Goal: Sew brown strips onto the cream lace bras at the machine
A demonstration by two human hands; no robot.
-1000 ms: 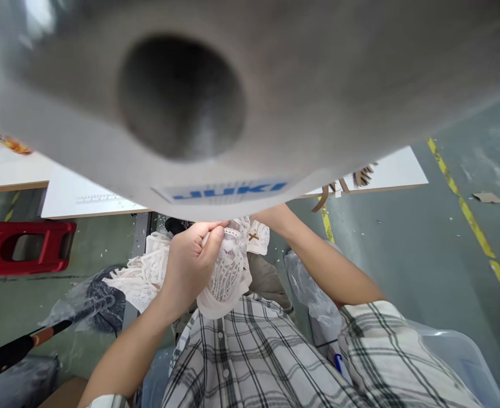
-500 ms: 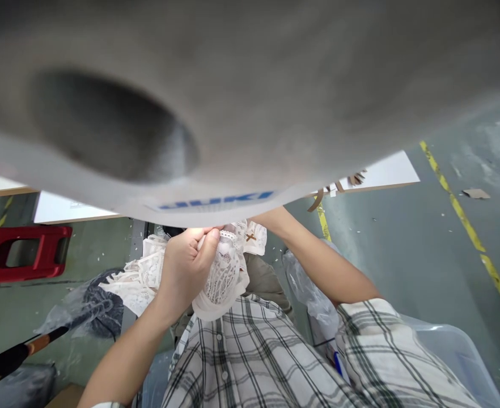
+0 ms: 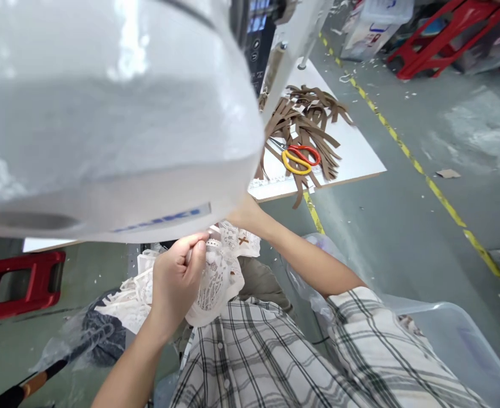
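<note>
Most of what I see at upper left is a white machine point(image 3: 118, 130), its curved head with blue lettering point(image 3: 160, 218) hiding much of the scene behind it. Below, I have the wearer's plaid shirt point(image 3: 258, 357) filling the bottom middle. A white tabletop point(image 3: 352, 164) juts out to the right of the machine, a clear plastic bin point(image 3: 458, 334) sits at lower right, and a red stool point(image 3: 20, 283) stands at far left. Brown strips point(image 3: 318, 122) lie heaped on the tabletop. The white lace piece point(image 3: 216, 283) is just in front of the shirt, under the machine's lower edge. My left hand point(image 3: 176, 277) pinches its upper edge between thumb and bent fingers. My right hand point(image 3: 245, 212) is beside the lace, but the machine covers its fingers, so I can't tell its grip. Scissors point(image 3: 290, 152) with red and yellow handles rest on the strips, and a tiny brown bow point(image 3: 243, 241) trims the lace.
</note>
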